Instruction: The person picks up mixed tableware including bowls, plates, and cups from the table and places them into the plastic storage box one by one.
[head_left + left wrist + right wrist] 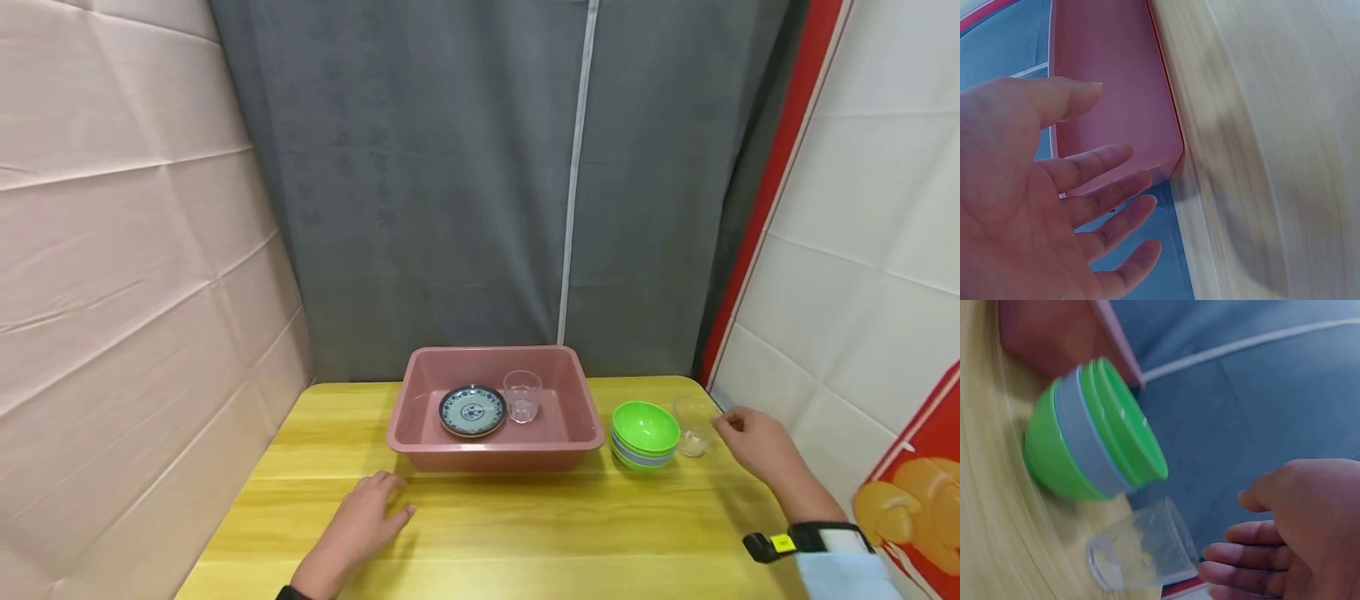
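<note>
My right hand (752, 442) is at the right of the table, its fingers loosely bent beside a clear glass (693, 427). In the right wrist view the fingertips (1213, 572) come close to the rim of that glass (1141, 547); whether they touch it I cannot tell. Left of the glass stands a stack of green bowls (645, 429) with a grey-blue one among them. My left hand (358, 525) hovers over or rests on the table in front of the basin, holding nothing, its thumb and fingers spread in the left wrist view (1029, 194).
A pink basin (495, 458) stands at the back middle of the wooden table (510, 533). Inside it are a blue-patterned plate (472, 411) and another clear glass (522, 397). A grey curtain (435, 183) hangs behind, with pale walls at both sides.
</note>
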A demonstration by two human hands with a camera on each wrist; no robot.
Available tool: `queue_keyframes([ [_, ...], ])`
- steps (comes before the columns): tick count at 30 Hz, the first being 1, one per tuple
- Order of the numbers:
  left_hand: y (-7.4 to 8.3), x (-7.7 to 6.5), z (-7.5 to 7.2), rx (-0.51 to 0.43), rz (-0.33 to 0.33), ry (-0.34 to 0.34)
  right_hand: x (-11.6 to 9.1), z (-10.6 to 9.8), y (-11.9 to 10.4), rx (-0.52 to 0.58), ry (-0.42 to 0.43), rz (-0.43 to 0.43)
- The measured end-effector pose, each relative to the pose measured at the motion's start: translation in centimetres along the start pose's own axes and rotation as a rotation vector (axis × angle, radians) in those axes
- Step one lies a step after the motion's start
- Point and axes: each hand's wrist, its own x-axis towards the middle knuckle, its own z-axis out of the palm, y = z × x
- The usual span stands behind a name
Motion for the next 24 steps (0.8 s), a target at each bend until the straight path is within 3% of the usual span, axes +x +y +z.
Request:
queue_keyframes([
  [10,0.4,0.3,-0.1,-0.002,-0.035,-0.009,4.4,1.0,3.1,-0.04,-0.035,0.154],
  [24,0.1,0.0,0.2,-0.018,-0.05,-0.01,6.8,2.5,4.8,-0.065,-0.146,0.146],
])
